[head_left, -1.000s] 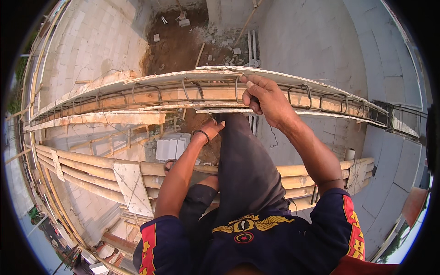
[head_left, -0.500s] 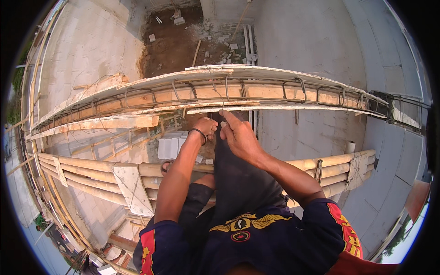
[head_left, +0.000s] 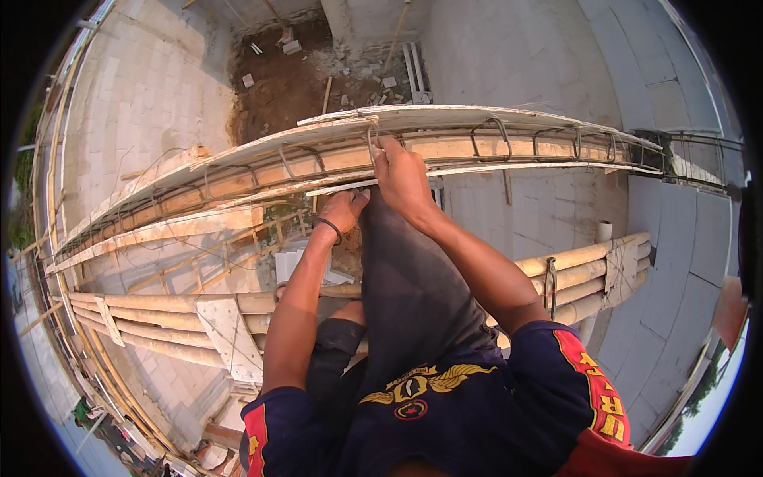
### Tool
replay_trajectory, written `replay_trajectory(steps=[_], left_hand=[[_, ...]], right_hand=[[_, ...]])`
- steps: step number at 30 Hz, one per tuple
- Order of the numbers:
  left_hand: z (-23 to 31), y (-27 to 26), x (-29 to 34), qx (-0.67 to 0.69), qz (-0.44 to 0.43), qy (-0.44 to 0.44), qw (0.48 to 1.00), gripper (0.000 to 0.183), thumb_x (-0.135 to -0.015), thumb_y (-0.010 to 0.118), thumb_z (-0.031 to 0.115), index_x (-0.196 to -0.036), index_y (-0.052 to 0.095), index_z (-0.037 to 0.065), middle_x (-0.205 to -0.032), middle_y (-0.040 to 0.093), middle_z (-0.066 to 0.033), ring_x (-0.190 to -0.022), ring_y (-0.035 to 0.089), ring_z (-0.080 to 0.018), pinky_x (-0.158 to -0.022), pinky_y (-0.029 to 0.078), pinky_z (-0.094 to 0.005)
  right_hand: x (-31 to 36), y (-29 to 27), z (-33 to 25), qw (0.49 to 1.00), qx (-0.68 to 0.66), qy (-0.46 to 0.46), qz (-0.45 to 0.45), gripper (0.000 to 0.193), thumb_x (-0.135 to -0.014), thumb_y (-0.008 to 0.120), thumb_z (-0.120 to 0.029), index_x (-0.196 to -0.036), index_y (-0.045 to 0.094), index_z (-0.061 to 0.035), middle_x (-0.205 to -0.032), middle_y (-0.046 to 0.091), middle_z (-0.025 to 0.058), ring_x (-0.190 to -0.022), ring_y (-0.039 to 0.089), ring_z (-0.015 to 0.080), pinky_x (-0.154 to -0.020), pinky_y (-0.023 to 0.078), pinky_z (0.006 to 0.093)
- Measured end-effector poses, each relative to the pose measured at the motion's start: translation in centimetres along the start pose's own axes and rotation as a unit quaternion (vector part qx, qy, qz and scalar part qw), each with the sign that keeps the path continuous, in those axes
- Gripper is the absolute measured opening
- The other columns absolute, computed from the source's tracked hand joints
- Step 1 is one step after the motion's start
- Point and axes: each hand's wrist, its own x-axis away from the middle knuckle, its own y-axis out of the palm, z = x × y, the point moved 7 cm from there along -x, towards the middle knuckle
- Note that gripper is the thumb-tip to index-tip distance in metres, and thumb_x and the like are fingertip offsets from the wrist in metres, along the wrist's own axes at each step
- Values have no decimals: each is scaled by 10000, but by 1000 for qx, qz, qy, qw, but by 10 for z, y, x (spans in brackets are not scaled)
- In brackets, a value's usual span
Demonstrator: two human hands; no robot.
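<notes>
A long beam form of timber boards crosses in front of me, with a steel rebar cage and bent stirrups (head_left: 502,137) between its near board (head_left: 509,167) and its far board (head_left: 445,116). My right hand (head_left: 404,180) reaches over the near board, its fingertips bunched beside a stirrup. Whatever those fingers pinch is hidden. Just below the near board's edge, my left hand (head_left: 342,210) is closed, thumb up against the board. I cannot make out what it holds. A dark band circles the left wrist.
Beneath me runs a platform of lashed bamboo poles (head_left: 588,274) with a white board (head_left: 229,338) tied across it. Far below lie brown soil (head_left: 274,87) and scattered blocks (head_left: 292,47). Pale block walls (head_left: 517,71) stand around. A cut timber (head_left: 175,232) juts along the form's left.
My right hand has moved up and forward, from the near board's edge to inside the form by a stirrup. My left hand has shifted slightly up and left toward the board. The view has shifted slightly.
</notes>
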Motion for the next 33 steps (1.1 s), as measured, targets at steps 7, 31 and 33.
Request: replay_trajectory(steps=[7, 31, 33], left_hand=[[21, -10, 22, 130, 115, 41, 984, 529, -922, 528, 415, -808, 646, -87, -737, 612, -296, -729, 611, -395, -714, 447, -461], [4, -5, 28, 512, -133, -92, 843, 420, -994, 448, 283, -1250, 584, -21, -1045, 671, -92, -1015, 623, -196, -923, 456, -317], [5, -3, 26, 550, -157, -58, 818, 442, -1000, 452, 268, -1271, 540, -70, -1098, 665, -145, -1094, 617, -241, -974, 449, -342]], right_hand=[[15, -3, -9, 995, -59, -83, -11, 212, -911, 582, -127, -1050, 654, 16, -758, 639, 264, -706, 652, 413, -630, 507, 451], [114, 49, 16, 965, 152, -159, -145, 583, -776, 546, 15, -1347, 450, 80, -795, 602, 186, -683, 642, 351, -589, 532, 430], [117, 63, 18, 961, 166, -152, -158, 610, -778, 541, 13, -1373, 423, 75, -800, 598, 185, -697, 642, 350, -600, 533, 428]])
